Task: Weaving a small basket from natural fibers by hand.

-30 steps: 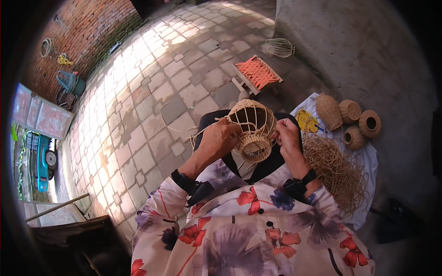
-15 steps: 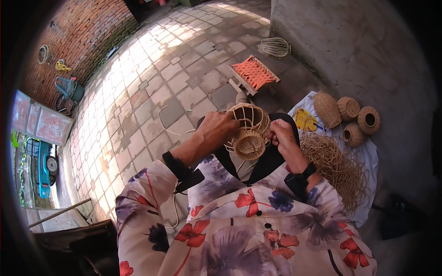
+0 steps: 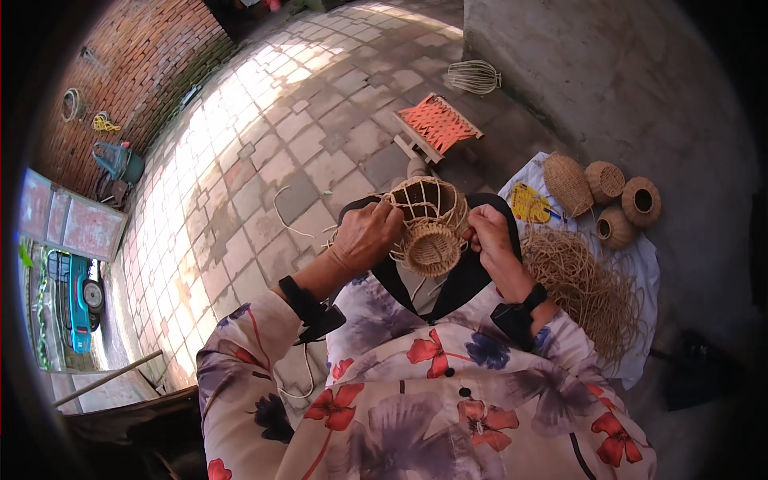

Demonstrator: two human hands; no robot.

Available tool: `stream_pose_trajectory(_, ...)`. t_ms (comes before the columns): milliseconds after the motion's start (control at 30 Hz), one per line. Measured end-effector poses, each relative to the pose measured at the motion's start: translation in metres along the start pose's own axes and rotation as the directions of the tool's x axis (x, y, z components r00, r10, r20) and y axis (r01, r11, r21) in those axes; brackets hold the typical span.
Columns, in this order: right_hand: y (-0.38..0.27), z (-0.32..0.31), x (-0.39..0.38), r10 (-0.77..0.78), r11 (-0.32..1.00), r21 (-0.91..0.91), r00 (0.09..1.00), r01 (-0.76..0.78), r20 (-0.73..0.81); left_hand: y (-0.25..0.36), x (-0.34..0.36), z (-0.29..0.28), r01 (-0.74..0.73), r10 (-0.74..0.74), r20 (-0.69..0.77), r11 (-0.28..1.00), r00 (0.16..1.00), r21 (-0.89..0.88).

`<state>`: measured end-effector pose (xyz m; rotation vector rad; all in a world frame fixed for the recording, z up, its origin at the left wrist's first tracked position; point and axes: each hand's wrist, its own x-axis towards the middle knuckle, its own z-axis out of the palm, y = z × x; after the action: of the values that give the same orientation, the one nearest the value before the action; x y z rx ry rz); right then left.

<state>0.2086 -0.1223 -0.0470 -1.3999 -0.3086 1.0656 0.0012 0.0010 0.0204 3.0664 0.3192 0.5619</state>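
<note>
A partly woven wicker basket [image 3: 433,250] lies between my knees, its small round woven end toward me and open ribs on the far side. My left hand [image 3: 368,234] is closed at the basket's left side, fingers curled against its ribs. At the right side, my right hand [image 3: 491,237] pinches the woven edge with thumb and bent fingers; any strand inside the pinch is too small to make out. Loose strand ends stick out beneath my left hand and below the basket.
On a white cloth [image 3: 645,320] at my right lie a heap of loose strands [image 3: 572,280], several finished woven baskets [image 3: 567,186] and a yellow item [image 3: 528,204]. Ahead stand an orange-webbed stool [image 3: 438,126] and a ribbed frame [image 3: 474,77]. A grey wall [image 3: 616,88] rises at right.
My left hand has drawn back toward the left and nearer me, from over the basket's ribs to its left edge. The right hand and basket stay nearly in place.
</note>
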Motion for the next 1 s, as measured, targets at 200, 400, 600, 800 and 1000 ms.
stream_pose_trajectory(200,0.003,0.001,0.000,-0.004,0.999,-0.032,1.000,0.004,-0.010,0.001,-0.001,-0.017,0.166,-0.178,-0.115,0.980,0.977,-0.106)
stream_pose_trajectory(400,0.006,0.000,-0.001,0.007,0.999,-0.045,1.000,-0.007,-0.006,0.010,-0.009,-0.002,0.723,-0.707,0.447,0.131,0.548,-0.678)
stream_pose_trajectory(600,0.008,-0.001,-0.003,0.002,1.000,-0.020,1.000,-0.002,0.012,0.015,0.004,0.010,0.658,-0.626,0.552,-0.082,0.551,-0.749)
stream_pose_trajectory(800,0.006,-0.002,-0.002,-0.021,1.000,-0.002,1.000,0.021,-0.006,0.038,-0.005,0.013,0.552,-0.794,0.361,-0.039,0.489,-0.833)
stream_pose_trajectory(1000,0.008,0.006,-0.007,-0.087,0.992,-0.093,0.993,0.079,-0.075,0.053,-0.010,0.038,0.102,-0.910,0.260,-0.240,0.322,-0.965)
